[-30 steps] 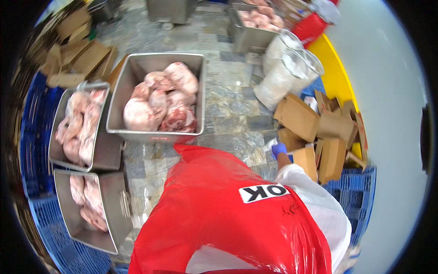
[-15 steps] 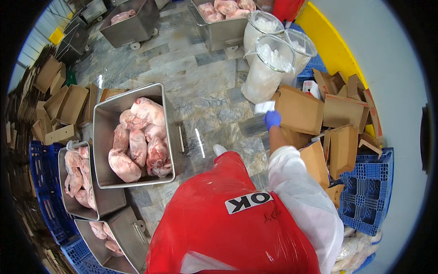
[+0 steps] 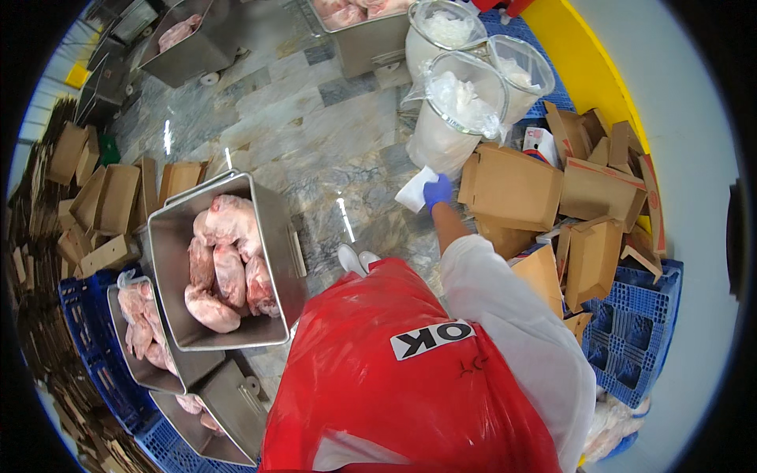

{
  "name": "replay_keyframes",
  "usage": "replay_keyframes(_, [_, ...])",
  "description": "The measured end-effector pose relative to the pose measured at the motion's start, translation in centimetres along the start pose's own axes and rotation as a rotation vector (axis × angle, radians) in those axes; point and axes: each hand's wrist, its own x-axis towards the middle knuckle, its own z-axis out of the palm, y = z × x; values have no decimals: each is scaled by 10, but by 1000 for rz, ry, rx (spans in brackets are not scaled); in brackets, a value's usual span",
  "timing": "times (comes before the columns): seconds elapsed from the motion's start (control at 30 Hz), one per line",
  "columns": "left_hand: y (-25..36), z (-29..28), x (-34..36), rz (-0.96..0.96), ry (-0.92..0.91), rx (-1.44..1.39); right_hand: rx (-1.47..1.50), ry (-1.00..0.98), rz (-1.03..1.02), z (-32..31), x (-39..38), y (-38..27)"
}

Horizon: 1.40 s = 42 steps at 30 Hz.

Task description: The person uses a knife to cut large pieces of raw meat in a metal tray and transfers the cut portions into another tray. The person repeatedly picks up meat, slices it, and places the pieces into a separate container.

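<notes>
Clock bearings run from mid-view. Nearest, at six, is the red apron (image 3: 394, 398); the left hand is out of view and its grip cannot be told. At two, the gloved right hand (image 3: 438, 191) pinches a flat white piece (image 3: 411, 191). Against half a second earlier, the piece is farther from the cardboard boxes (image 3: 512, 188) toward three, suggesting it is being carried, not set down. Beyond, at one, stand hooped white bags (image 3: 444, 147).

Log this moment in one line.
right hand: purple-gloved, holding white sheet | left hand: not in view | right side: cardboard boxes | left side: steel tub holding raw meat
</notes>
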Motion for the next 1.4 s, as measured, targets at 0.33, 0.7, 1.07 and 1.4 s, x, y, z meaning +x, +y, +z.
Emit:
replay_keyframes(0.33, [111,5,75,70,7,32,-891,-76,-188,-157,147,37])
replay_keyframes(0.7, [259,126,31,-33,22,29,-22,-34,-320,-40,352,-6])
replay_keyframes(1.07, [274,194,-221,-454,163,-39,-688,-936,178,91,348,2])
replay_keyframes(1.4, [295,233,-346,-720,260,-137,-718,-1185,-12,198,401,222])
